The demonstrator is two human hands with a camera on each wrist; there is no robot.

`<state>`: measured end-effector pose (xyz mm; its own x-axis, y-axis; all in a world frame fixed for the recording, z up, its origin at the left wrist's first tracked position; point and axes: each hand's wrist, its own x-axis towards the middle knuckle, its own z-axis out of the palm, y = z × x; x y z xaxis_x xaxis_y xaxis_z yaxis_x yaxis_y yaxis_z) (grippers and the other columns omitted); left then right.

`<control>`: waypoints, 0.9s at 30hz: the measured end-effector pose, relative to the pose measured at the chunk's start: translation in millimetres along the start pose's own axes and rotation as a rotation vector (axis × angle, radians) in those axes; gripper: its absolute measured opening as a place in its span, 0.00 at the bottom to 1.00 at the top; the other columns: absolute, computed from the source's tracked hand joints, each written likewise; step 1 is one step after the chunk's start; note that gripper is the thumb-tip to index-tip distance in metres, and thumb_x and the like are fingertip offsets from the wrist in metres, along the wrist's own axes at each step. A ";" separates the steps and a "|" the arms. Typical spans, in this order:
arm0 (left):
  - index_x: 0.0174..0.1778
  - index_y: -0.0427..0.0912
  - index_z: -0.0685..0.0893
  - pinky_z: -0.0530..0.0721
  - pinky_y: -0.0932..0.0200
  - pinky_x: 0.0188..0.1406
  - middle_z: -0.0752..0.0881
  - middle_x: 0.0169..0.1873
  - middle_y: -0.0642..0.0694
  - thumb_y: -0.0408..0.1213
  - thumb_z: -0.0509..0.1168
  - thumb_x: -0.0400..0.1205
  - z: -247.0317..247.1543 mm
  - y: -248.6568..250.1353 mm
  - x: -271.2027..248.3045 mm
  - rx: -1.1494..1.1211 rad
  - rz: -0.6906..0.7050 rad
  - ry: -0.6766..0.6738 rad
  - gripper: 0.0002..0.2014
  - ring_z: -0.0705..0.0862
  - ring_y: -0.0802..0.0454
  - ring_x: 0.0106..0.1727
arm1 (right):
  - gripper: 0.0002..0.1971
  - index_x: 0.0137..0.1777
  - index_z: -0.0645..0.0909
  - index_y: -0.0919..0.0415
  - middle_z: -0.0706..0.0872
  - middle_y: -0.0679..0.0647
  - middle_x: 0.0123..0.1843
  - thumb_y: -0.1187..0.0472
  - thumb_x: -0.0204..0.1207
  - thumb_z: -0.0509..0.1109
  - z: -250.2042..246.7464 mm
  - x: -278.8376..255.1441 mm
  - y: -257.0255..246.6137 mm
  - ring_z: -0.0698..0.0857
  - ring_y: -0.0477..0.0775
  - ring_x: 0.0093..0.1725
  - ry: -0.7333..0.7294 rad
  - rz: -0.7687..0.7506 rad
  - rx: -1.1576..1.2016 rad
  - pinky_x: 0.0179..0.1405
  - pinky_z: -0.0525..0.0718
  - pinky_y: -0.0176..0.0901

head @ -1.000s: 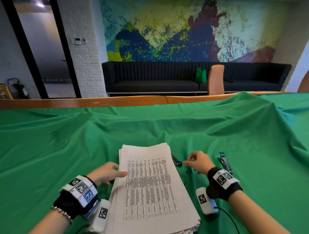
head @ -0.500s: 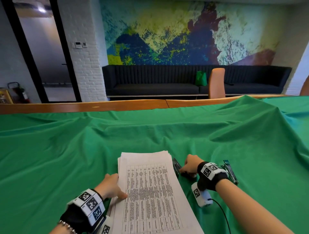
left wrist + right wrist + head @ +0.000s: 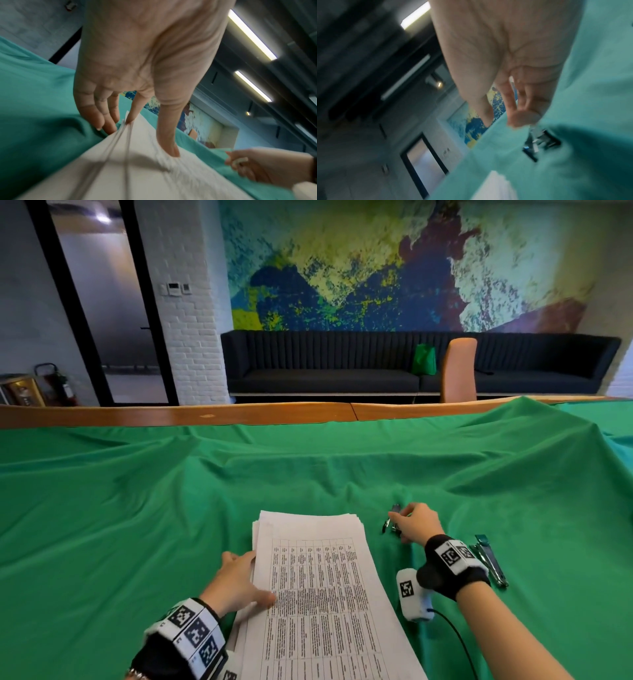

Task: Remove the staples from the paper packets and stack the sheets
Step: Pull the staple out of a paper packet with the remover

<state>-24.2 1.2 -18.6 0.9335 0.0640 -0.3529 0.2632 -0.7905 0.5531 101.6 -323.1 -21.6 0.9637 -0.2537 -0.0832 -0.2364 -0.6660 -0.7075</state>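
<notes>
The paper stack lies near me on the green tabletop; my left hand pinches its left edge. My right hand grasps the staple remover just right of it. I should settle that grip before lifting.

Thick stack of white paper packets, printed table on top, lies flat at lower centre; dark staple remover just right.
</notes>
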 end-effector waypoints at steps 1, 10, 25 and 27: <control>0.71 0.52 0.75 0.65 0.44 0.79 0.68 0.69 0.45 0.48 0.79 0.69 -3.0 2.1 1.4 -0.034 0.007 -0.002 0.34 0.74 0.44 0.70 | 0.13 0.37 0.77 0.63 0.84 0.58 0.32 0.56 0.77 0.73 2.5 -3.0 -0.8 0.82 0.52 0.22 -0.089 0.018 0.142 0.28 0.81 0.41; 0.39 0.52 0.81 0.73 0.57 0.44 0.80 0.37 0.53 0.73 0.73 0.44 -13.4 -14.4 59.3 -0.145 -0.025 0.030 0.35 0.77 0.55 0.39 | 0.15 0.44 0.75 0.66 0.78 0.60 0.33 0.59 0.73 0.78 33.2 -18.0 -10.9 0.80 0.52 0.23 -0.439 0.047 0.285 0.28 0.86 0.39; 0.57 0.45 0.84 0.77 0.62 0.39 0.88 0.47 0.53 0.43 0.65 0.84 -63.6 31.7 69.8 -0.405 0.159 -0.060 0.09 0.84 0.57 0.45 | 0.13 0.55 0.86 0.66 0.93 0.53 0.45 0.68 0.70 0.78 12.7 -12.9 -45.4 0.90 0.51 0.42 -0.425 -0.213 0.355 0.51 0.89 0.49; 0.59 0.44 0.84 0.80 0.61 0.42 0.89 0.51 0.50 0.38 0.63 0.85 -69.9 34.1 73.7 -0.515 0.225 -0.003 0.09 0.84 0.52 0.51 | 0.15 0.57 0.85 0.68 0.92 0.55 0.45 0.68 0.70 0.78 4.8 -16.3 -52.4 0.90 0.49 0.39 -0.361 -0.250 0.476 0.42 0.89 0.45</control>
<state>70.6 21.6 27.0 0.9799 -0.0740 -0.1854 0.1435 -0.3849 0.9117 98.9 -280.7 13.4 0.9832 0.1760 -0.0482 0.0010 -0.2692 -0.9631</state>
